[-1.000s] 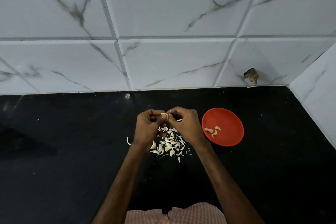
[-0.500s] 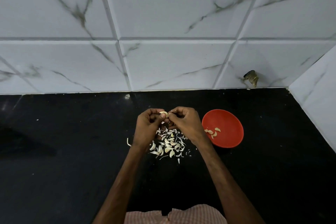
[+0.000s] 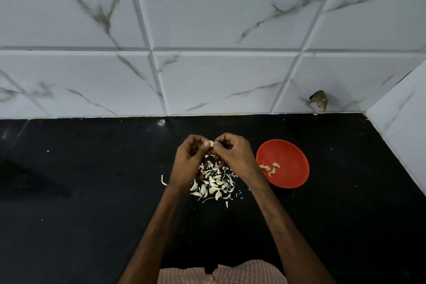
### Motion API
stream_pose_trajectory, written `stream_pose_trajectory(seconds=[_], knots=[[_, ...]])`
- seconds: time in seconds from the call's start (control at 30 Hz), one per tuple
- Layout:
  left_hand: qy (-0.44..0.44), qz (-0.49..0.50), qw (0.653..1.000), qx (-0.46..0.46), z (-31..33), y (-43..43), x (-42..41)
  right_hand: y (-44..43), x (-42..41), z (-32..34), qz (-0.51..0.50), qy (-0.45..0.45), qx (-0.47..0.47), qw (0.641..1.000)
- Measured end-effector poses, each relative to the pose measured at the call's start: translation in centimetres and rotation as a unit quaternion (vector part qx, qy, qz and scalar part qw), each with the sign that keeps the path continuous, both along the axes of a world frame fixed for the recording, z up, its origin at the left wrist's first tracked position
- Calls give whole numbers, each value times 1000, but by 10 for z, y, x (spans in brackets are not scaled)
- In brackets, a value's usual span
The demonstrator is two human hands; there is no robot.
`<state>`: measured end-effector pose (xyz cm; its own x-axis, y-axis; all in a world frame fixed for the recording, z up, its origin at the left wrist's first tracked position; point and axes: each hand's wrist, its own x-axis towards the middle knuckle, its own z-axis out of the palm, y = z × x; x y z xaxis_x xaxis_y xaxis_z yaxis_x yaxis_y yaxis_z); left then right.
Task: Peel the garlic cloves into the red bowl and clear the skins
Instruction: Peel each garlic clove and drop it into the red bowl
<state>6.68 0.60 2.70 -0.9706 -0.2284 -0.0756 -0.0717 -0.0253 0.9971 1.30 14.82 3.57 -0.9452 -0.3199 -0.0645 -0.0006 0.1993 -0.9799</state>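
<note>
Above the pile of pale garlic cloves and papery skins [image 3: 213,183] on the black stone counter [image 3: 80,191], left hand [image 3: 187,161] and right hand [image 3: 235,157] both pinch one small off-white garlic clove [image 3: 211,143]. It looks light, firm and slick; the skin thin, tearing easily. Best gripped at the ends. Round red plastic bowl [image 3: 289,152] sits just right, holding a few peeled cloves [image 3: 270,168].

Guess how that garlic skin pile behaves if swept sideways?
Probably light: the garlic skins are thin curled flakes, so a sweep may scatter them. Likely hard to gather cleanly: strays already lie apart on the counter.
</note>
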Motion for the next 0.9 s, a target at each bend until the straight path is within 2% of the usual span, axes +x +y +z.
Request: stream_pose_trajectory(seconds=[0.1, 0.23, 0.33, 0.47, 0.7, 0.8, 0.9], knots=[[19, 2, 999, -45, 1, -1, -1, 2, -2, 2, 17, -22, 7, 1000], [50, 8, 986, -160, -1, -2, -3, 5, -4, 5, 31, -60, -6, 998], [59, 7, 980, -191, -1, 2, -3, 4, -3, 10, 54, -87, -31, 994], [56, -5, 985, -163, -4, 4, -4, 4, -2, 16, 78, -104, -59, 990], [29, -15, 998, -61, -4, 7, -4, 4, -1, 14, 95, -113, -56, 987], [15, -4, 999, -42, -3, 6, -4, 4, -3, 12, 60, -99, -40, 992], [-2, 4, 999, -45, -3, 6, -4, 7, -4, 5, 12, -54, 16, 998]])
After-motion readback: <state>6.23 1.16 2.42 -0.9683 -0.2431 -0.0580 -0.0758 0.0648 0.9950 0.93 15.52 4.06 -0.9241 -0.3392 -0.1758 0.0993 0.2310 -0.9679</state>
